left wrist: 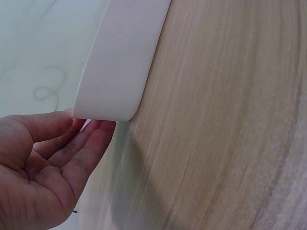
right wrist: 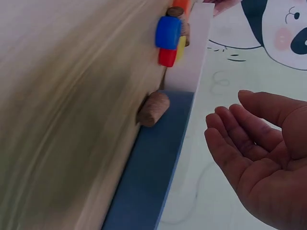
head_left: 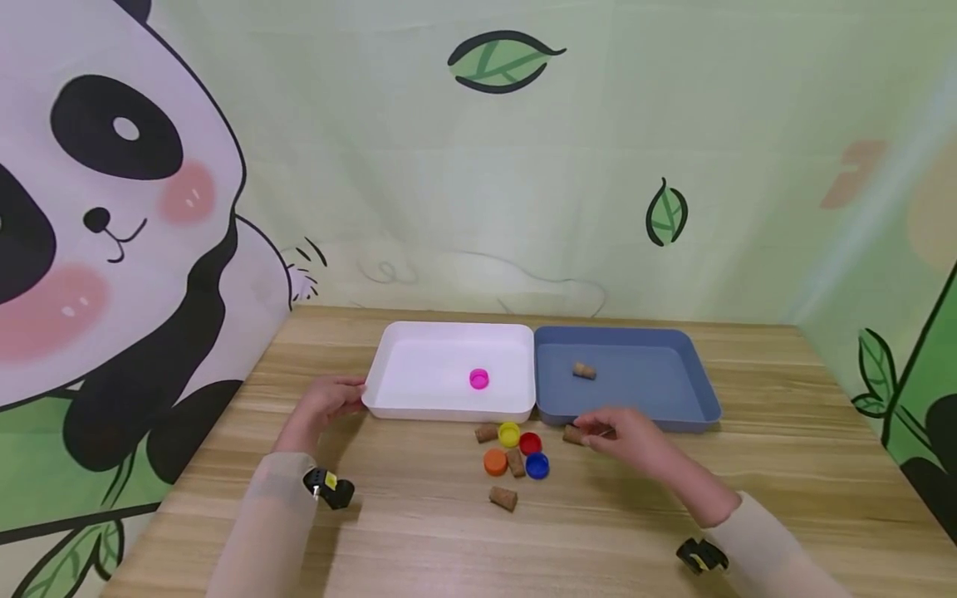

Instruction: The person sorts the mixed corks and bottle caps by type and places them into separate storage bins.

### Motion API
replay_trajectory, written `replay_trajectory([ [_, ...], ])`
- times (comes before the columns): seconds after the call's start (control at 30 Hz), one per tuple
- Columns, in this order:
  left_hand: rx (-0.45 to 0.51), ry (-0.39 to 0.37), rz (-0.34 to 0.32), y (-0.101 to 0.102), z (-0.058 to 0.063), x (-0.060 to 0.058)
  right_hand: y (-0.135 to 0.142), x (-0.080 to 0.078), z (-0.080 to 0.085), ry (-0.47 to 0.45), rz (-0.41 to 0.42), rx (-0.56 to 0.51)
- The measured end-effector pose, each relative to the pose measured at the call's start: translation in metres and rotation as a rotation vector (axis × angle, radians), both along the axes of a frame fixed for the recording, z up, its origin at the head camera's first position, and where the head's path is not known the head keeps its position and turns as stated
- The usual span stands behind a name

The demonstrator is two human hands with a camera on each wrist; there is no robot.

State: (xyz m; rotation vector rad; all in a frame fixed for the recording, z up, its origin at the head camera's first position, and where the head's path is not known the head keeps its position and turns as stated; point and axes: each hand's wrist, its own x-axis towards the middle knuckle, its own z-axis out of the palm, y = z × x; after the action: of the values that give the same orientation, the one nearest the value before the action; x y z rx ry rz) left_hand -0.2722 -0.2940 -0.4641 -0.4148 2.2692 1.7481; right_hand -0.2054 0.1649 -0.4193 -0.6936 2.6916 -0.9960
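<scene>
My left hand [head_left: 334, 400] touches the outer left end of the white tray [left wrist: 112, 62] with its fingertips, thumb near the rim. Inside that tray is a pink bottle cap [head_left: 479, 379]. My right hand [head_left: 624, 436] hovers by the front wall of the blue tray [head_left: 643, 390]. Its fingers are loosely bent and apart in the right wrist view, with nothing between them. A brown cork [right wrist: 154, 109] lies on the table just in front of the blue tray, close to the right fingertips but apart from them. Another cork [head_left: 585, 371] lies inside the blue tray.
In front of the trays lie yellow [head_left: 509, 434], red [head_left: 530, 443], orange [head_left: 495, 462] and blue [head_left: 537, 465] caps. Among them are two corks, and a third cork [head_left: 503, 498] lies nearer me. A printed cloth [head_left: 374, 166] hangs behind the wooden table [head_left: 419, 548].
</scene>
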Motion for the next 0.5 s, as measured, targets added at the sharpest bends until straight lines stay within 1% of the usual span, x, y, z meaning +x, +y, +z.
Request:
replay_trajectory([
  [0.17, -0.014, -0.001, -0.005, 0.001, 0.0, 0.0, 0.004, -0.001, -0.006, 0.007, -0.015, 0.06],
  [0.37, -0.015, -0.009, -0.001, 0.001, 0.0, 0.0, 0.007, -0.005, -0.013, 0.036, 0.004, 0.159],
  [0.5, 0.0, -0.008, 0.004, 0.002, 0.0, 0.0, 0.006, -0.007, -0.017, 0.065, 0.024, 0.19],
])
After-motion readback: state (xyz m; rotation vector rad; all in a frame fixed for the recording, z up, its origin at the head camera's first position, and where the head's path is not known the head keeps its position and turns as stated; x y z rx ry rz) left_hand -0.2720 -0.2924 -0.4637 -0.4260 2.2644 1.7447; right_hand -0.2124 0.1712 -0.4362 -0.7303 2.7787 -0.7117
